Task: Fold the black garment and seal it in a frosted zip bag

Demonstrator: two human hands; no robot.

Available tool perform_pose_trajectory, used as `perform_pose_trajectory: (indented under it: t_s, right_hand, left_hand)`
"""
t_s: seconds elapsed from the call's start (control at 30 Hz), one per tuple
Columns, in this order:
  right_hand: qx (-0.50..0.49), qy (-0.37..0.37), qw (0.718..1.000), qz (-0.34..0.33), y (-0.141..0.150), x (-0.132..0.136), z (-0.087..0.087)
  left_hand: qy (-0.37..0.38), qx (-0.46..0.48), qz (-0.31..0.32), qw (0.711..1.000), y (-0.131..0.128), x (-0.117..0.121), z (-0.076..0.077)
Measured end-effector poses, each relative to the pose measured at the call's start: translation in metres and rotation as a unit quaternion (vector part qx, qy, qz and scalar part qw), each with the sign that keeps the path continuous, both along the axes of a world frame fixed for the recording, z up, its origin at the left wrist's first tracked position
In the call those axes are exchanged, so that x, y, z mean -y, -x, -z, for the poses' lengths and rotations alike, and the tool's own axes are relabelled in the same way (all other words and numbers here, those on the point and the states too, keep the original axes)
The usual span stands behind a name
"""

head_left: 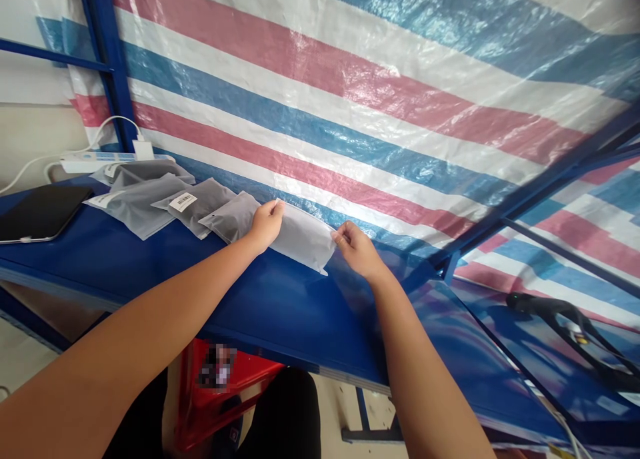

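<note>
A frosted plastic zip bag [304,238] lies at the back of the blue table, its long upper edge towards the striped sheet. My left hand [267,224] pinches that upper edge near the middle, thumb on top. At the bag's right end, my right hand [354,246] has its fingers closed on the upper corner. Just left of them another frosted bag [227,218] shows beside my left wrist. Beyond it rests a greyish bag with a barcode label [183,201]. What is inside the bags is too cloudy to make out.
Further left are more frosted bags [143,202], a black tablet-like device [43,212] and a white power strip [95,160] with a plugged-in charger [143,147]. A red stool [250,366] stands below the blue table [300,312]. A black strap-like object [565,319] lies at right.
</note>
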State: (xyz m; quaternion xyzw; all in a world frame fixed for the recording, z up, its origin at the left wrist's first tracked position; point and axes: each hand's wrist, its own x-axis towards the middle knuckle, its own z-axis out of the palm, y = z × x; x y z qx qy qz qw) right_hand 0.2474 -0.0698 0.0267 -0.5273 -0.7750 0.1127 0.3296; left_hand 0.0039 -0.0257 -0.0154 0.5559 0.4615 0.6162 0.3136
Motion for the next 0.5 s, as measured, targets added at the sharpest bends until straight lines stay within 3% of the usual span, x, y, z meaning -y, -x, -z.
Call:
perform_pose_trajectory:
  t_s: [0.23, 0.4, 0.5]
  right_hand:
    - [-0.062, 0.122, 0.990, -0.020, -0.005, -0.003, 0.002]
    - [-0.128, 0.152, 0.980, -0.015, -0.008, -0.008, 0.006]
    - [-0.118, 0.199, 0.973, -0.001, -0.007, -0.003, 0.001]
  left_hand:
    - [0.024, -0.060, -0.011, 0.998, 0.002, -0.002, -0.001]
    - [0.110, -0.144, 0.020, 0.983, 0.002, 0.006, -0.007]
    - [0.152, -0.208, 0.041, 0.965, 0.005, 0.008, -0.011]
